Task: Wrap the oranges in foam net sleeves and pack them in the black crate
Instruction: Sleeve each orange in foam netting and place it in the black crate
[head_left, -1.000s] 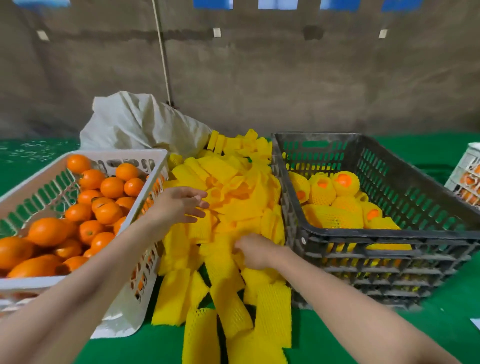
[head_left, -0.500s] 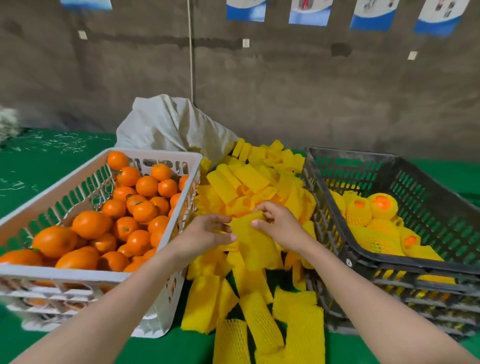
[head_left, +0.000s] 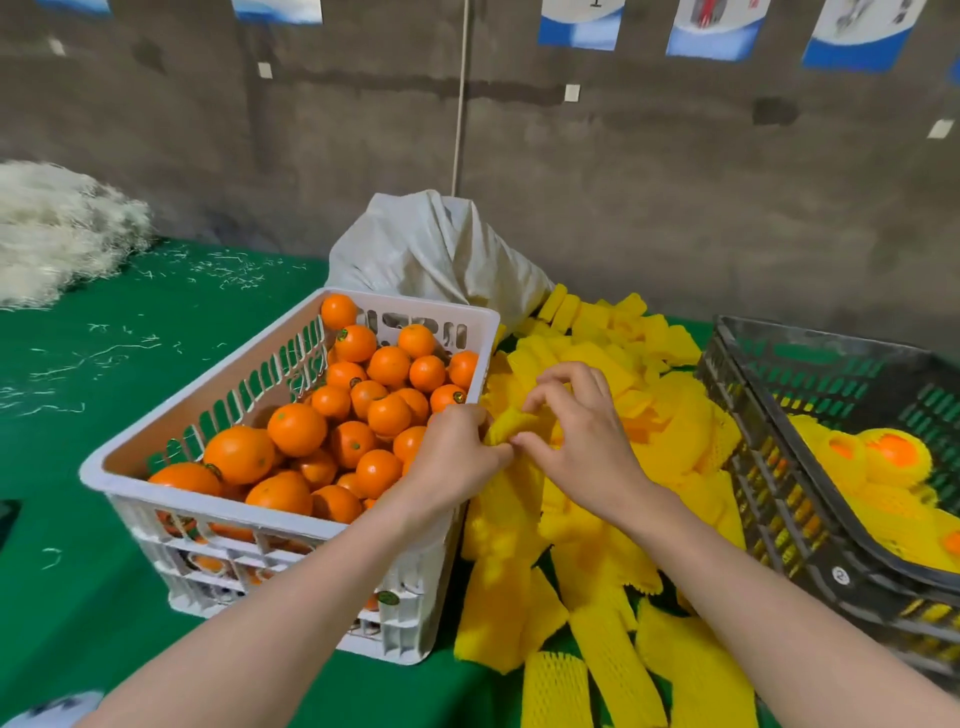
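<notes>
A white crate (head_left: 291, 525) at the left holds several bare oranges (head_left: 296, 428). A heap of yellow foam net sleeves (head_left: 665, 431) lies between it and the black crate (head_left: 769, 499) at the right, where several wrapped oranges (head_left: 893, 457) sit. My left hand (head_left: 457, 457) and my right hand (head_left: 576, 441) meet over the heap's left edge. Both pinch one yellow sleeve (head_left: 511, 426) between fingers and thumbs, holding it just right of the white crate's rim.
A tied white sack (head_left: 436, 249) stands behind the white crate against the grey wall. A pile of white shredded fibre (head_left: 57, 228) lies at the far left on the green table cover (head_left: 93, 415). More sleeves (head_left: 613, 665) spill toward the front edge.
Both hands have come together at the left of the heap and now pinch one sleeve between them. The camera has turned left, so the black crate sits farther right.
</notes>
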